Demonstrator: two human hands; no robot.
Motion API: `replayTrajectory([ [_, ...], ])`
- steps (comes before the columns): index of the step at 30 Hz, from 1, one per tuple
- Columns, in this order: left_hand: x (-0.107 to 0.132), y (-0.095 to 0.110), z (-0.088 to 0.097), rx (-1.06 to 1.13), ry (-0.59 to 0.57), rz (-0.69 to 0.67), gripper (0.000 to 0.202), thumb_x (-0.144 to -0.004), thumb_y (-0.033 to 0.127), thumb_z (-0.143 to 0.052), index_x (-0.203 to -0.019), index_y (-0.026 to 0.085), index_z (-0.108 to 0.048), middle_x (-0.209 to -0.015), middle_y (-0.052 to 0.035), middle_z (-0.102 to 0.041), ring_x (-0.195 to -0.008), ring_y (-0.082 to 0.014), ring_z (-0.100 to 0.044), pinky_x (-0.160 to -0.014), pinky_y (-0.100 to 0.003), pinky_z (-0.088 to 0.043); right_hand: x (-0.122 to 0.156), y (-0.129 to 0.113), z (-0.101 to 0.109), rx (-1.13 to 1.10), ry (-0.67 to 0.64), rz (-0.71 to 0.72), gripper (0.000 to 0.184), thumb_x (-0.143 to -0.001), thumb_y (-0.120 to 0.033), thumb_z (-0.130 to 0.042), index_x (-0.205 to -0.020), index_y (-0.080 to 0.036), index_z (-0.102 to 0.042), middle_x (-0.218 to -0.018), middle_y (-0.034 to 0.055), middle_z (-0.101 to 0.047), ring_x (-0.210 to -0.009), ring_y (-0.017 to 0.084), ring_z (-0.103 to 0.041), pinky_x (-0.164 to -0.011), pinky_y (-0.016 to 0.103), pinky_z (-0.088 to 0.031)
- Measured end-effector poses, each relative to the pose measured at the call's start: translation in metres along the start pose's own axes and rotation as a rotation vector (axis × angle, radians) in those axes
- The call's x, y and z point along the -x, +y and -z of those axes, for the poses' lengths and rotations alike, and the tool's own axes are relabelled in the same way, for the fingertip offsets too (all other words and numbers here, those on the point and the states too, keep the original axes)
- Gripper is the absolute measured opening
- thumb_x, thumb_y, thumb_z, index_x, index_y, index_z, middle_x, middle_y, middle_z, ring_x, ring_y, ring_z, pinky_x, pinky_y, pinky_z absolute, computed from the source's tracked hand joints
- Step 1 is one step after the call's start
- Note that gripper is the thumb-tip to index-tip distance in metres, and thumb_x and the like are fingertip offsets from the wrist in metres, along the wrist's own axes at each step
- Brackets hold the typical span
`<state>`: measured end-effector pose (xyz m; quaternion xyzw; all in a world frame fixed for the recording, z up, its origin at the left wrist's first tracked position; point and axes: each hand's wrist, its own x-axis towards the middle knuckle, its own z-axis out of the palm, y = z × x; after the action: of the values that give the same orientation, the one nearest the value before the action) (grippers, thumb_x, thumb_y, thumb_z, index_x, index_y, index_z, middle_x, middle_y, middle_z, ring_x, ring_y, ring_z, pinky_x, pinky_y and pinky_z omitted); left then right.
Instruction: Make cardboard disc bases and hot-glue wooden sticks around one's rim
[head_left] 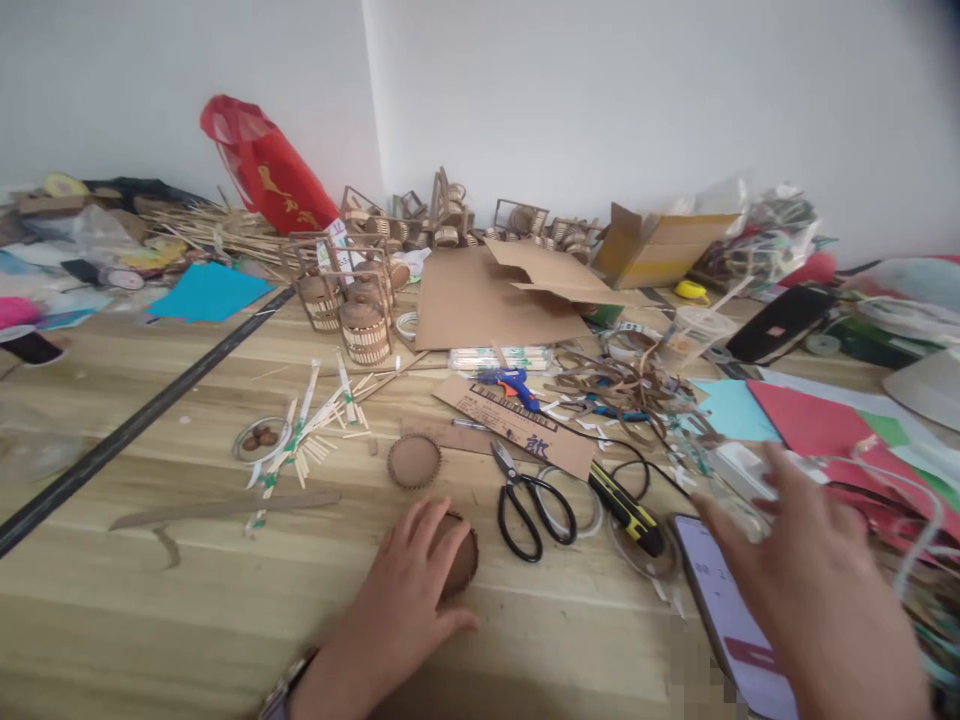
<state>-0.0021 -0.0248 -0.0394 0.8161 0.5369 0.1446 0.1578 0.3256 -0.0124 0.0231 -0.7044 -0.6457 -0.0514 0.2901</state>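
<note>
My left hand (394,600) rests over a small round brown cardboard piece (465,565) with a ridged rim, its fingers spread and partly covering it. A similar round piece (414,462) lies flat just beyond. On the right, my right hand (821,590) hovers over a phone (712,580) with a lit screen; its thumb and fingers are apart, slightly blurred, and nothing shows in them. Black-handled scissors (511,490) lie between the hands, beside a yellow-and-black utility knife (630,512).
Behind lie a printed cardboard strip (517,428), a blue glue gun (519,388) and a large cardboard sheet (480,310). Small basket-like models (366,330) stand back left, near scattered wooden sticks (319,435). Tangled brown strips (637,385) and red paper (810,415) lie right.
</note>
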Motion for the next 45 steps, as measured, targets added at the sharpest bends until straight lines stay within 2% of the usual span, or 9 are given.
replayTrajectory([
  [2,0.0,0.001,0.001,-0.026,-0.071,0.061,0.079,-0.065,0.032,-0.084,-0.135,0.021,-0.049,-0.147,-0.0174,-0.043,-0.132,-0.0406,-0.041,-0.105,-0.059,-0.038,-0.004,-0.01,-0.025,0.129,-0.007,0.055,0.053,-0.09,-0.057,-0.043,-0.121,-0.016,-0.058,-0.093,0.0192,-0.068,-0.082,0.037,-0.067,-0.069,0.049,-0.051],
  [6,-0.001,0.005,0.008,-0.023,-0.139,0.049,0.069,-0.074,0.025,-0.077,-0.136,0.018,-0.048,-0.146,-0.0168,-0.045,-0.131,-0.0359,-0.044,-0.107,-0.052,-0.04,0.016,-0.048,-0.067,-0.01,-0.188,0.436,0.038,-0.094,-0.046,-0.041,-0.112,-0.02,-0.063,-0.102,0.0139,-0.071,-0.087,0.029,-0.068,-0.074,0.042,-0.053],
  [13,0.008,-0.001,0.021,-0.037,-0.088,0.01,0.059,-0.079,0.022,-0.067,-0.135,0.02,-0.047,-0.146,-0.0153,-0.043,-0.129,-0.0343,-0.044,-0.105,-0.05,-0.041,0.033,-0.08,-0.096,-0.021,-0.275,0.776,0.028,-0.09,-0.036,-0.055,-0.109,-0.02,-0.066,-0.105,0.0112,-0.071,-0.094,0.029,-0.066,-0.077,0.042,-0.051],
  [19,0.014,-0.019,0.042,-0.135,-0.088,0.099,0.063,-0.074,0.013,-0.066,-0.134,0.021,-0.047,-0.148,-0.0169,-0.04,-0.128,-0.0365,-0.047,-0.103,-0.052,-0.042,0.023,-0.081,-0.099,0.028,-0.199,0.818,0.024,-0.092,-0.031,-0.051,-0.104,-0.017,-0.067,-0.1,0.0114,-0.073,-0.089,0.028,-0.065,-0.076,0.041,-0.047],
  [25,0.008,-0.03,0.054,-0.244,-0.122,0.305,0.06,-0.079,0.017,-0.065,-0.135,0.017,-0.047,-0.149,-0.0214,-0.038,-0.126,-0.0389,-0.049,-0.096,-0.052,-0.047,-0.003,-0.136,-0.112,0.04,-0.341,0.864,0.013,-0.087,-0.016,-0.061,-0.097,-0.021,-0.067,-0.104,0.0055,-0.072,-0.095,0.023,-0.063,-0.079,0.034,-0.041],
  [31,0.005,-0.028,0.053,-0.237,-0.145,0.35,0.061,-0.078,0.018,-0.068,-0.135,0.016,-0.047,-0.148,-0.0201,-0.039,-0.126,-0.0373,-0.05,-0.098,-0.048,-0.048,-0.014,-0.176,-0.145,0.066,-0.362,0.952,0.011,-0.086,-0.01,-0.061,-0.089,-0.019,-0.066,-0.087,0.0052,-0.07,-0.084,0.021,-0.061,-0.074,0.033,-0.038],
  [37,0.003,-0.029,0.049,-0.197,-0.134,0.301,0.06,-0.079,0.02,-0.069,-0.135,0.016,-0.047,-0.148,-0.0208,-0.039,-0.127,-0.0378,-0.049,-0.099,-0.049,-0.048,-0.008,-0.157,-0.14,0.071,-0.301,0.957,0.015,-0.084,-0.006,-0.058,-0.079,-0.018,-0.065,-0.075,0.005,-0.067,-0.074,0.022,-0.059,-0.072,0.034,-0.037],
  [42,-0.004,-0.032,0.044,-0.159,-0.007,0.144,0.073,-0.079,0.039,-0.073,-0.139,0.014,-0.04,-0.152,-0.0215,-0.033,-0.142,-0.0397,-0.026,-0.111,-0.055,-0.035,0.004,-0.123,-0.118,0.03,-0.13,0.851,0.023,-0.095,-0.019,-0.044,-0.106,-0.018,-0.064,-0.111,0.0131,-0.065,-0.093,0.026,-0.06,-0.081,0.038,-0.041],
  [45,-0.005,-0.043,0.05,-0.205,0.08,0.165,0.059,-0.087,0.041,-0.064,-0.136,0.014,-0.044,-0.143,-0.0181,-0.046,-0.134,-0.0352,-0.04,-0.108,-0.052,-0.038,0.01,-0.099,-0.108,0.025,-0.093,0.811,0.034,-0.1,-0.031,-0.033,-0.101,-0.017,-0.064,-0.107,0.0138,-0.066,-0.091,0.027,-0.061,-0.078,0.04,-0.044],
])
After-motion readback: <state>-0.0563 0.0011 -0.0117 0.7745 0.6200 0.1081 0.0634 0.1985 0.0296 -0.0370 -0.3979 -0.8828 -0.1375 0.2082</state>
